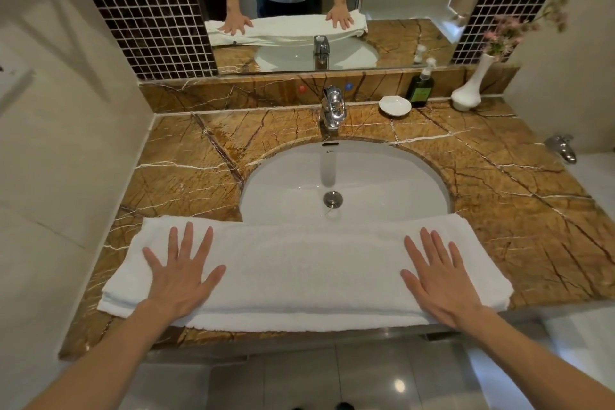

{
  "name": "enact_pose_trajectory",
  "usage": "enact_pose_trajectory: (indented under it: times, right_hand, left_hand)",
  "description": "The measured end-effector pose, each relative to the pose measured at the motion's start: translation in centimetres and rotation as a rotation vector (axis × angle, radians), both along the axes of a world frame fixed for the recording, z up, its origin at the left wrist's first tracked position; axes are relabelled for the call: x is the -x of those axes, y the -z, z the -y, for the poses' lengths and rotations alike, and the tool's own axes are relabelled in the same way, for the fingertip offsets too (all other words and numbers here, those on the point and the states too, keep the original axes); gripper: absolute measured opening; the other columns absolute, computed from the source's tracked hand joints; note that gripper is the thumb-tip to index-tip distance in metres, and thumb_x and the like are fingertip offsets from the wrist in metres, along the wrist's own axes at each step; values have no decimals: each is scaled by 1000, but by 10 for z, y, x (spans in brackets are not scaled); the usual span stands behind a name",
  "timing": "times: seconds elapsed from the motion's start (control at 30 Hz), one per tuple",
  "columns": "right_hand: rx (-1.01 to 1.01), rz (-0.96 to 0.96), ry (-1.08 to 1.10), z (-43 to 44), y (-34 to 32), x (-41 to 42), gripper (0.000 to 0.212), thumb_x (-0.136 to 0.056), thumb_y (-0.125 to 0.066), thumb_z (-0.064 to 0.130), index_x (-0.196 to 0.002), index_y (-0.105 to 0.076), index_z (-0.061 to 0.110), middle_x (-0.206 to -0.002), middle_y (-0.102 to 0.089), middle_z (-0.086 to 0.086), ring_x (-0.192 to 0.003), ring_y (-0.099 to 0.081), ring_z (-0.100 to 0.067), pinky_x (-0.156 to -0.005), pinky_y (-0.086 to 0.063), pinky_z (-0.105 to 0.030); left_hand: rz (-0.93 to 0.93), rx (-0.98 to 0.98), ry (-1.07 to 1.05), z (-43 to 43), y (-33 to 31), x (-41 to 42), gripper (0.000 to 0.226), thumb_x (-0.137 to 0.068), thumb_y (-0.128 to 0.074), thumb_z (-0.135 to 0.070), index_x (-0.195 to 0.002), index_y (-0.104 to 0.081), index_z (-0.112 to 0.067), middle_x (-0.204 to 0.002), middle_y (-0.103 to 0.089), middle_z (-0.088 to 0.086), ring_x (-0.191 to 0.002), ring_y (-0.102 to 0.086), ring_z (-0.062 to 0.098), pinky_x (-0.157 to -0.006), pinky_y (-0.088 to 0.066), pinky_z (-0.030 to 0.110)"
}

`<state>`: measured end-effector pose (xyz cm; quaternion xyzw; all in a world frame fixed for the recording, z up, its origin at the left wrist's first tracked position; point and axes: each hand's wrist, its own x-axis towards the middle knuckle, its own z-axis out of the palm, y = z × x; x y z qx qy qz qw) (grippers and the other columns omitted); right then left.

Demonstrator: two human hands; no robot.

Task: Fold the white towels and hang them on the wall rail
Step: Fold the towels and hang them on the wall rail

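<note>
Palms flat, fingers spread, the left hand (181,271) and right hand (441,278) press the long folded white terry towel (299,271) on the brown veined marble counter (519,210), likely smoothing its crease, before the oval white basin (346,176).

The towel (299,276) hides the sink's (283,183) front rim; the bottle's (422,91) label is too small to read.

a white towel (306,273), folded lengthwise into a long layered band, lies flat along the table's (519,210) front edge, its far edge overlapping the sink (346,176) rim.
</note>
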<state>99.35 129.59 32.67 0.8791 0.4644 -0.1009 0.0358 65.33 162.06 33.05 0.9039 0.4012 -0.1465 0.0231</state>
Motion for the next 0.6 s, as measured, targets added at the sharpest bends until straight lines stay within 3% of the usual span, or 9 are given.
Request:
enact_pose_trajectory:
  times: [0.2,0.4,0.5,0.6]
  right_hand:
    - [20,49,50,6,4,6,65,-97,-7,59,-152,4,26,-158,-14,-13,-145,-11,-31,-116,13,-35]
    - [7,60,2,5,1,3,69,-95,-4,62,-152,-3,24,-159,-1,-10,-146,-3,-30,-114,17,-35]
    - [31,53,-40,-3,-10,3,67,-97,-7,60,-152,-11,23,-158,-9,-13,-145,-9,-32,-114,11,-36]
    - [13,81,-157,-19,-20,7,65,-96,-7,58,-152,-1,26,-157,11,-9,-146,10,-30,-113,14,-40]
  left_hand:
    - [8,22,-7,4,-2,5,89,-74,11,-81,-149,10,-33,-155,25,4,-141,25,29,-91,39,51]
    - [18,2,18,1,-3,2,95,-66,20,-82,-146,17,-31,-151,32,4,-139,30,28,-91,40,51]
    - [49,6,31,0,-6,-2,95,-70,16,-82,-148,11,-29,-153,27,6,-140,27,28,-98,34,53]
    - [78,7,55,7,-8,-15,88,-72,14,-80,-145,19,-31,-152,30,7,-138,32,28,-105,27,55]
